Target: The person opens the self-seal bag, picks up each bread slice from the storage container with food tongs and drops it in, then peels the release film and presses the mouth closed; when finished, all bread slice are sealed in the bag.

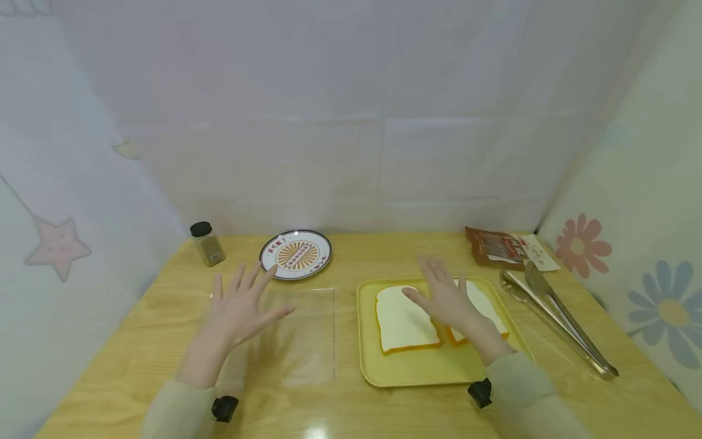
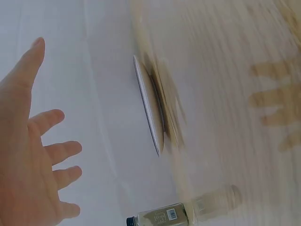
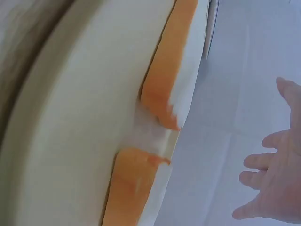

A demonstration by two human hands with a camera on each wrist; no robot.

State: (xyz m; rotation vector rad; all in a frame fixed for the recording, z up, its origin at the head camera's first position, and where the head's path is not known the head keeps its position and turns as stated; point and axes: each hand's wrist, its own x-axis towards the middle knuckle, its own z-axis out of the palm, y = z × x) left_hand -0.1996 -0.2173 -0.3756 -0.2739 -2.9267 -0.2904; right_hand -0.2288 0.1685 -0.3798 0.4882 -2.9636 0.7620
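Observation:
My left hand [image 1: 237,314] hovers above the wooden table with its fingers spread, near a clear flat sheet [image 1: 309,341]; it holds nothing. Spread likewise, my right hand [image 1: 446,299] is held over a yellow tray [image 1: 406,375] and touches nothing that I can see. Two slices of bread [image 1: 406,320] with orange-brown crusts lie side by side on that tray. The right-hand slice [image 1: 482,305] is partly hidden by my right hand. In the right wrist view the crust edges [image 3: 162,70] show close up, with the spread right hand [image 3: 280,174] off to the side.
A round patterned plate [image 1: 296,255] sits at the back, left of centre. Further left stands a black-capped spice jar [image 1: 208,245]. At the right are metal tongs [image 1: 565,326] and a brown packet [image 1: 496,249]. Pale curtains [image 1: 329,122] surround the table.

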